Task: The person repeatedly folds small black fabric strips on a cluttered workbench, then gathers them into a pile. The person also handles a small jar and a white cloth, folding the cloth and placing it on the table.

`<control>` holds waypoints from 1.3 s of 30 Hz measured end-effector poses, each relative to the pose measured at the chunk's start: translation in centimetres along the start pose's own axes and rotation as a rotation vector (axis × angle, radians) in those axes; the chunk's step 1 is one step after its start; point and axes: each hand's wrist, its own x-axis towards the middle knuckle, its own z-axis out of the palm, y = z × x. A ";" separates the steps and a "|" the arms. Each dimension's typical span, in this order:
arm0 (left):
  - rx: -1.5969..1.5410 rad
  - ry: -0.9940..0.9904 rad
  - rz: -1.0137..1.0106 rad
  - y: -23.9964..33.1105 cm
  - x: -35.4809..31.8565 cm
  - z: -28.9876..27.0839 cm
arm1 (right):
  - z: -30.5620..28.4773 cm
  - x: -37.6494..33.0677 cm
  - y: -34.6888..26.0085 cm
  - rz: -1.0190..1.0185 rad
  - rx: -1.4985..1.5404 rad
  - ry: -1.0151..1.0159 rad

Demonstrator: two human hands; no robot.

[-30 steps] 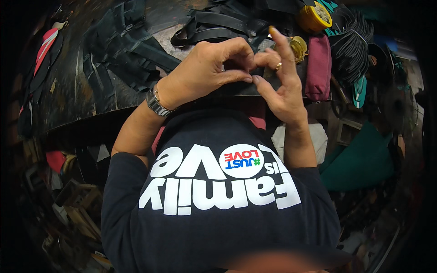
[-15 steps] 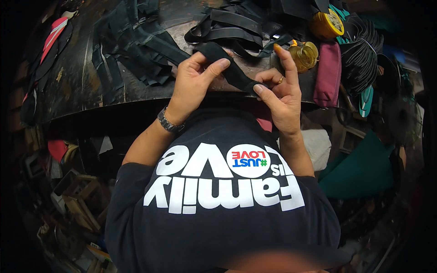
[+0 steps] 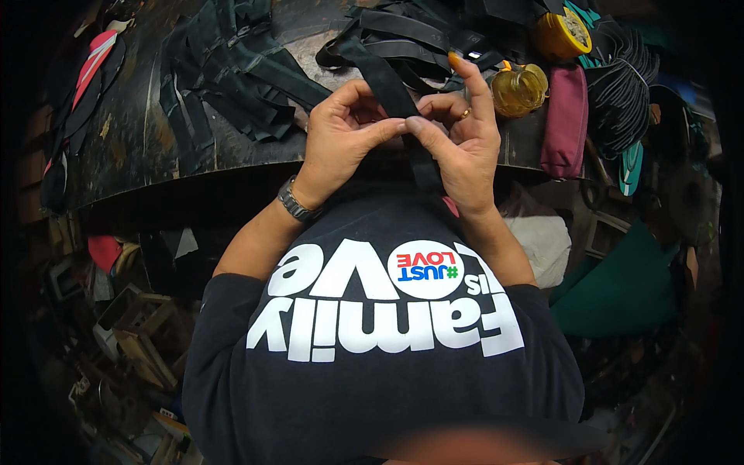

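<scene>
2 hands meet over the near edge of the table [image 3: 155, 167], both closed on 1 black strap [image 3: 391, 89]. Left hand [image 3: 341, 136]: fingers curled, thumb extended to the right, its tip touching the strap at mid-length. A dark watch [image 3: 297, 203] sits on the left wrist. Right hand [image 3: 457, 143]: thumb pressed toward the left thumb, index finger raised and straight, a ring [image 3: 465, 113] on 1 of the curled fingers. The thumb tips of both hands are touching or just apart; which, cannot be told.

Strap position: it runs from the pile of black straps [image 3: 418, 39] at the far side of the table, passes between the 2 hands, and drops below the right palm toward the person's dark printed shirt [image 3: 372, 341]. It is held above the table edge, not lying flat.

Surroundings on the table: a second heap of dark strips [image 3: 232, 70] lies left of the hands, well apart from them. An amber jar [image 3: 521, 89] stands just beyond the right index finger. A yellow tin [image 3: 562, 35] stands farther back. A maroon pouch [image 3: 566, 124] lies right of the jar, and a coil of black cord [image 3: 628, 89] lies right of the pouch. A pink and black sandal sole [image 3: 89, 66] rests at the far left edge.

Below the table: a white bundle [image 3: 542, 244] and a teal sheet [image 3: 620, 291] lie to the person's right.
</scene>
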 end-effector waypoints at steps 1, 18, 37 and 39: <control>0.013 0.002 -0.007 0.1 -0.1 0.1 | 0.0 0.1 0.2 -0.017 0.011 0.010; -0.143 -0.091 -0.231 0.3 0.9 -0.7 | -0.4 0.0 1.1 -0.065 -0.013 0.045; -0.324 -0.020 -0.266 0.2 0.5 0.0 | -0.8 -1.8 0.3 -0.103 -0.472 0.040; -0.333 -0.020 -0.254 0.2 0.4 -0.1 | -0.5 -1.7 0.4 -0.084 -0.382 0.036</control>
